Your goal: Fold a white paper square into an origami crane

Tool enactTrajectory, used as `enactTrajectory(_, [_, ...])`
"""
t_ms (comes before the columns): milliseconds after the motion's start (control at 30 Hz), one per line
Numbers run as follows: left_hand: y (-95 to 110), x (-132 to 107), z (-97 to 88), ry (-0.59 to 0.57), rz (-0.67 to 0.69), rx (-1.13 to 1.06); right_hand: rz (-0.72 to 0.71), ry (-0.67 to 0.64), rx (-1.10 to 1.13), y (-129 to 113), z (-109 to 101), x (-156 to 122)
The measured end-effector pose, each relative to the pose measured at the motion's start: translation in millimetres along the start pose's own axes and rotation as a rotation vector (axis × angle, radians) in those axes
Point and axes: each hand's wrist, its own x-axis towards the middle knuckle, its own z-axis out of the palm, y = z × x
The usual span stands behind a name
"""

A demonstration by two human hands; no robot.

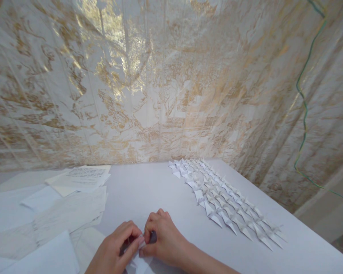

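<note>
Down at 6 o'clock, white paper sits pinched between left hand and right hand, fingertips closed on it, seemingly for control, with folded shapes ranked at its 2 o'clock, likely kept uncrushed, and loose sheets at its 10, presumably within reach.
</note>
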Motion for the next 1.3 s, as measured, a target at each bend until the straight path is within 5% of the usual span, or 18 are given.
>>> enactTrajectory(300, [3.9,-0.8,-1.1,0.058,0.044,-0.125,-0.257,0.040,0.087,17.6,3.7,1.9])
enactTrajectory(400, [-1.3,1.0,4.3,0.225,0.045,-0.208,-0.319,0.168,0.177,12.7,0.6,1.2])
enactTrajectory(533, [-0.8,-0.7,15.2,0.419,-0.217,-0.576,-0.315,0.358,0.252,8.0,-5.3,-0.8])
enactTrajectory(633, [6.1,-6.5,18.7,0.238,-0.433,-0.929,-0.307,0.401,0.251,7.8,-4.9,-2.7])
enactTrajectory(733, [9.9,-11.2,18.4,0.047,-0.511,-1.154,-0.308,0.375,0.200,8.2,-0.5,-4.4])
enactTrajectory(1033, [-16.3,-4.7,37.3,0.059,-0.301,-1.044,-0.295,0.220,-0.221,6.1,2.7,-5.7])
enactTrajectory(1300, [-11.3,-5.5,33.4,0.076,-0.405,-0.965,-0.277,0.165,-0.264,8.8,1.3,-7.6])
